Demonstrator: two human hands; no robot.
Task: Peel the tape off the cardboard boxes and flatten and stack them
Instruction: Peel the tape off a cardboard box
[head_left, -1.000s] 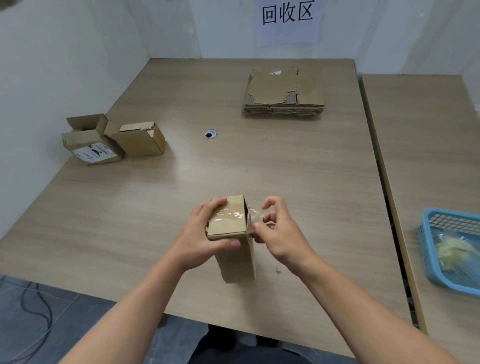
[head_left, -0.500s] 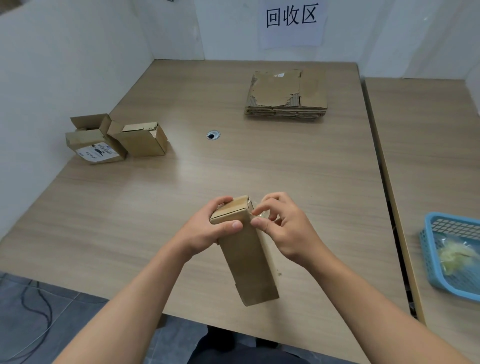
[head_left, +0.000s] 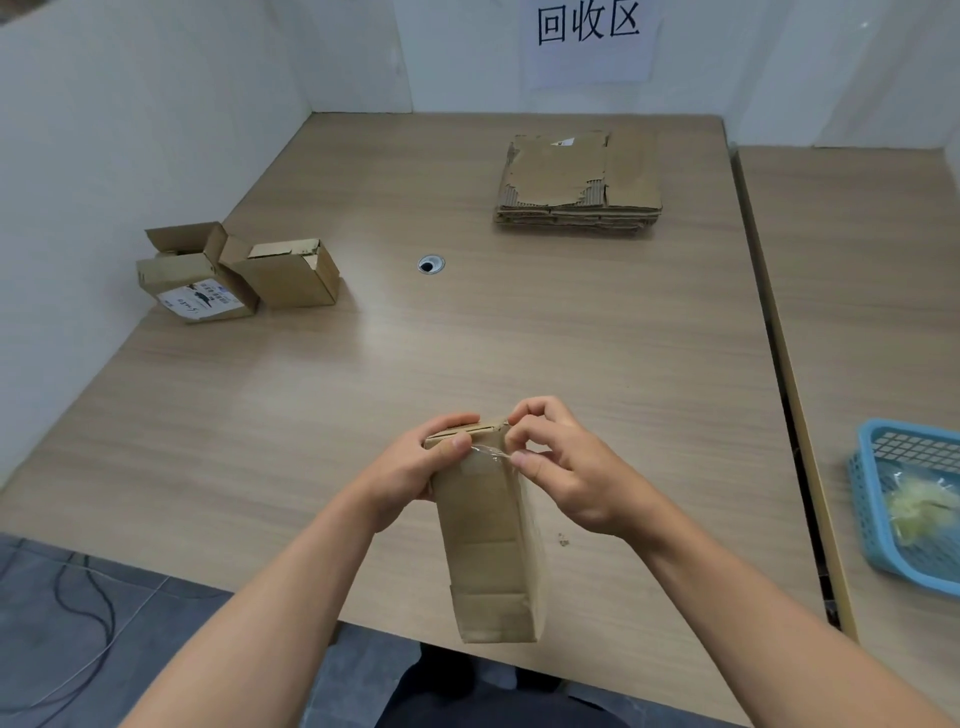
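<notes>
now | box (head_left: 485, 540) long axis toward camera | left hand (head_left: 410, 475) grips top | right hand (head_left: 563, 470) pinches tape (head_left: 491, 453)

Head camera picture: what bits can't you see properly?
All in the head view:
- Box: its far side is hidden by the left hand and right hand.
- Tape: clear and thin; how much is stuck is unclear.
- Basket: cut off by the right edge.
- Label on the open box: print too small to read.

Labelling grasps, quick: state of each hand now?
Left hand: grips the tall brown cardboard box.
Right hand: pinches the clear tape strip.
</notes>
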